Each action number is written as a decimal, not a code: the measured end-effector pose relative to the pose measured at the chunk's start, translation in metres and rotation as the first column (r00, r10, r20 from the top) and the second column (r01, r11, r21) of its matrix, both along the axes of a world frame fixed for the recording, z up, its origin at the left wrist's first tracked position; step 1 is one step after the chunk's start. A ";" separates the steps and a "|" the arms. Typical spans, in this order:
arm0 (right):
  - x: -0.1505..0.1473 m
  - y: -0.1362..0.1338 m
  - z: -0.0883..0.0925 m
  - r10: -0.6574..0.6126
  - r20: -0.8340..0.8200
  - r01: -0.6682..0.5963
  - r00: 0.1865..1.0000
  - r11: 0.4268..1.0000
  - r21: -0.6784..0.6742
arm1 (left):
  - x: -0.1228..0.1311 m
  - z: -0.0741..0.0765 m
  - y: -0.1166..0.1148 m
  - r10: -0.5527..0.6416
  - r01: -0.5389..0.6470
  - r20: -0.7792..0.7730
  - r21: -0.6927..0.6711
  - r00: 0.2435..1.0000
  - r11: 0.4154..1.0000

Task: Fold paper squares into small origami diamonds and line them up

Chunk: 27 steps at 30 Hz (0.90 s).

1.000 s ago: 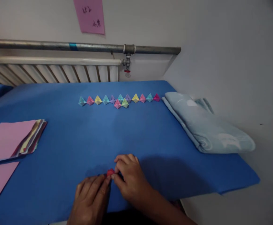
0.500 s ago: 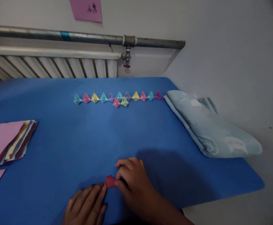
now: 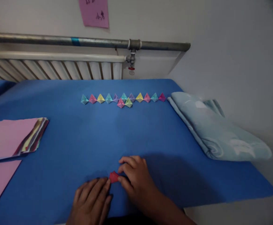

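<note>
At the far left of the blue surface (image 3: 68,140), I see a stack of coloured paper (image 3: 12,137) with a pink sheet uppermost, and nearer me another pink sheet (image 3: 0,181). Behind the surface run a pale radiator (image 3: 73,70) and a metal pipe (image 3: 52,39); above the pipe, a pink note (image 3: 94,14) is on the wall. At the near edge, my camera gives me the left hand (image 3: 89,200), its fingers stretched side by side, thumb apart from them, one fingertip touching the left edge of a small red folded paper (image 3: 114,177). That red piece lies between the two hands. Well beyond it stretches a row of folded paper shapes (image 3: 123,98), with a pink and a green one just in front. The right hand (image 3: 136,181) has thumb and forefinger at the red piece's right edge; whether they pinch it, I cannot tell. Farthest right rests a folded pale-blue blanket (image 3: 220,131)
</note>
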State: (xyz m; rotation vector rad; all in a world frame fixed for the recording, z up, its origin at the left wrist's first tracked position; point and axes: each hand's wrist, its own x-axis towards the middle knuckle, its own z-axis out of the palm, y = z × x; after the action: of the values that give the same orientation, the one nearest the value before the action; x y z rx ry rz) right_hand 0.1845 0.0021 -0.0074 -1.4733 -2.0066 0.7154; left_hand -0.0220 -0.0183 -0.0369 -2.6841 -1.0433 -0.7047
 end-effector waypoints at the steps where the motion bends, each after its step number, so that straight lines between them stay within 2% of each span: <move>1: -0.001 -0.001 -0.001 -0.003 0.007 0.003 1.000 1.000 0.014 | 0.003 0.002 0.000 0.017 -0.015 0.037 -0.042 0.999 0.999; 3: -0.001 -0.003 -0.003 -0.004 0.010 0.003 1.000 0.999 0.045 | 0.010 0.005 0.001 0.099 -0.082 0.097 -0.167 0.990 0.983; 6: 0.000 -0.005 -0.009 0.013 -0.009 -0.012 1.000 0.994 0.106 | 0.018 0.006 0.002 0.262 -0.206 0.147 -0.314 0.954 0.927; 10: 0.007 0.001 -0.024 0.081 0.042 -0.088 0.996 0.967 0.240 | 0.027 0.008 0.009 0.302 -0.212 0.154 -0.429 0.941 0.878; 13: 0.010 0.006 -0.030 0.124 0.065 -0.138 0.990 0.951 0.278 | 0.032 0.015 0.014 0.448 -0.303 0.135 -0.565 0.884 0.768; 16: 0.008 0.003 -0.024 0.107 0.029 -0.111 0.994 0.961 0.254 | 0.036 0.024 0.016 0.455 -0.266 0.102 -0.690 0.885 0.673; 19: 0.004 -0.001 -0.015 0.083 -0.016 -0.080 0.996 0.987 0.138 | 0.034 0.029 0.016 0.436 -0.201 0.127 -0.751 0.891 0.629; 21: 0.002 -0.003 -0.011 0.076 -0.049 -0.072 0.996 0.995 0.072 | 0.030 0.030 0.016 0.421 -0.149 0.153 -0.784 0.894 0.603; 24: 0.001 -0.005 -0.008 0.118 -0.108 -0.114 0.987 0.992 0.048 | 0.025 0.029 0.015 0.407 -0.057 0.212 -0.828 0.888 0.557; 27: 0.001 -0.006 -0.007 0.120 -0.160 -0.117 0.980 0.993 0.030 | 0.021 0.028 0.014 0.452 0.034 0.286 -0.872 0.845 0.488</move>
State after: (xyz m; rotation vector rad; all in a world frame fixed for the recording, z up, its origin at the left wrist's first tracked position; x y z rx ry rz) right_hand 0.1859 -0.0041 -0.0142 -1.2503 -1.9831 0.8332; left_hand -0.0009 -0.0038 -0.0092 -3.0449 -2.4068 -1.0510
